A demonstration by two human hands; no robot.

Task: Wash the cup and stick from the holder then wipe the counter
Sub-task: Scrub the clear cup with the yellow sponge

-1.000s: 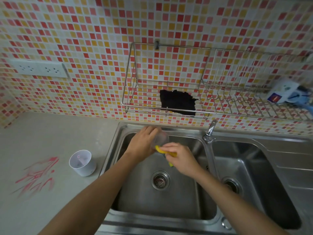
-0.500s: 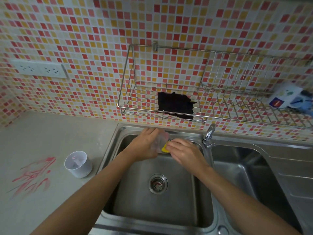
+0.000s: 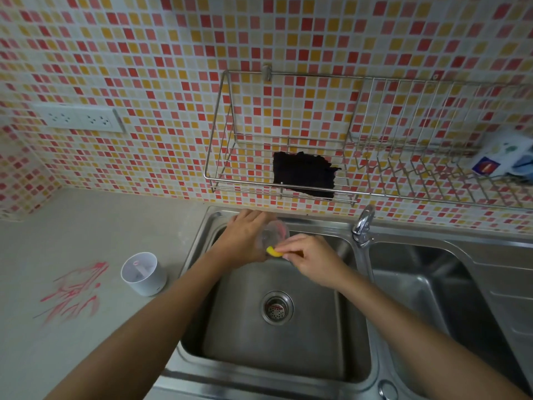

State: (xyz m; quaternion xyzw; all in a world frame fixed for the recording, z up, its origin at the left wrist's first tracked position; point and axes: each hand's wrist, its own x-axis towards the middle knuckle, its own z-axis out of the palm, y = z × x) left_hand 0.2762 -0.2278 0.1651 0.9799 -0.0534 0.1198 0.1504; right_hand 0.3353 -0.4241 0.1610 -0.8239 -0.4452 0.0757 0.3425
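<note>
I have the left hand [image 3: 245,238] curled round the clear cup [image 3: 274,232], up by the back edge of the left sink basin [image 3: 288,356]. The right hand [image 3: 314,255], just beside it, pinches a yellow sponge [image 3: 272,251] against the cup. The white holder [image 3: 143,274] stands on the counter [image 3: 86,226] near the sink's left edge.

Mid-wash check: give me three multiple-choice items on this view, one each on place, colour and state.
1. Where is the white holder? A) on the counter left of the sink; B) on the wire rack; C) in the right basin.
2. The sponge in the right hand is: A) green; B) yellow; C) blue.
3. The clear cup is: A) in the holder; B) by the drain; C) held by the left hand over the sink.
Answers: 1 A, it stands beside the red marks; 2 B, a yellow edge shows; 3 C, the hand wraps it.
</note>
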